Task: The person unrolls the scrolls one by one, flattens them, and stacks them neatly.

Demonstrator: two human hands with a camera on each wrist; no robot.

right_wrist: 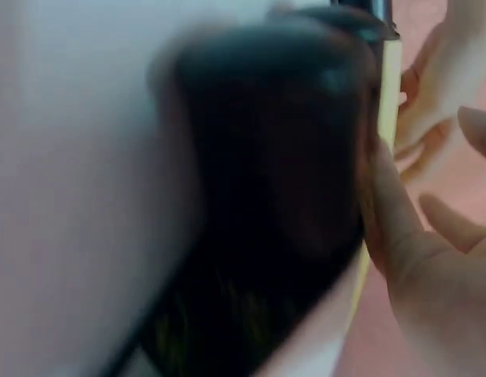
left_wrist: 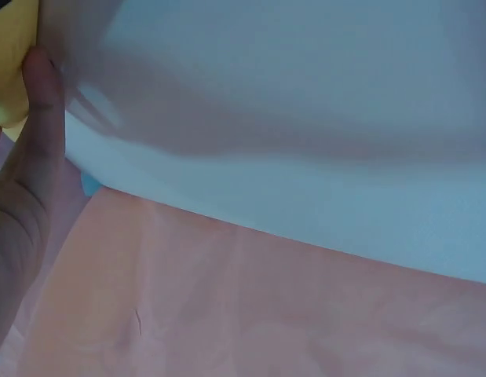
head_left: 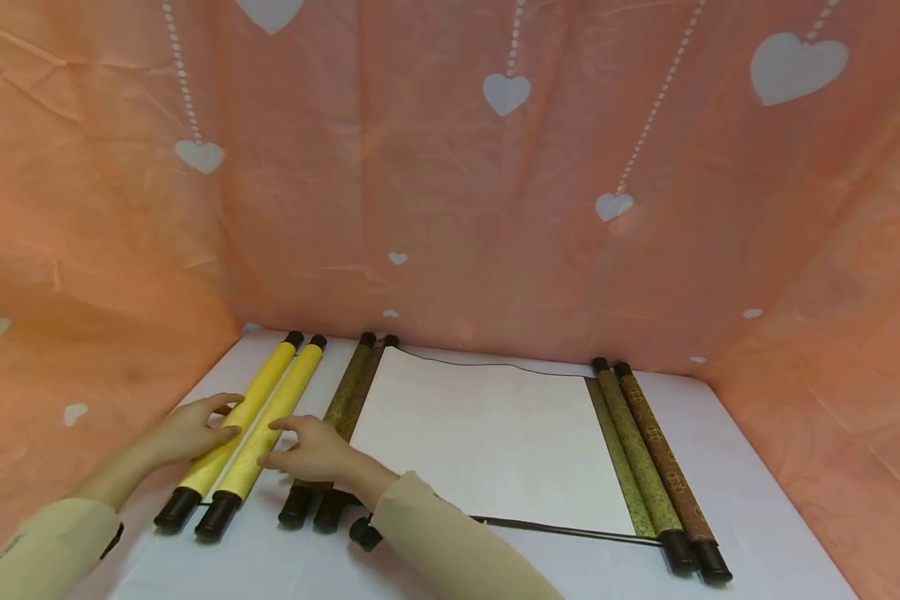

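Two yellow scroll rollers with black end caps, a left one (head_left: 272, 375) and a right one (head_left: 294, 393), lie side by side at the left of the table. Along the outer side of the left roller is my left hand (head_left: 183, 432), thumb and fingers spread and fingertips right at it. The left wrist view has that thumb (left_wrist: 45, 98) against the yellow surface (left_wrist: 11, 67). My right hand (head_left: 318, 454) reaches across from the right, its thumb and fingers apart at the right roller's edge. A blurred dark end cap (right_wrist: 274, 133) fills much of the right wrist view.
A white sheet (head_left: 480, 442) is unrolled mid-table between dark green rollers (head_left: 352, 383) on the left and a green roller (head_left: 637, 450) on the right. A brown patterned roller (head_left: 663, 458) lies beyond. My right forearm passes over a black end cap (head_left: 364, 533). Pink curtains (head_left: 457, 208) enclose the table.
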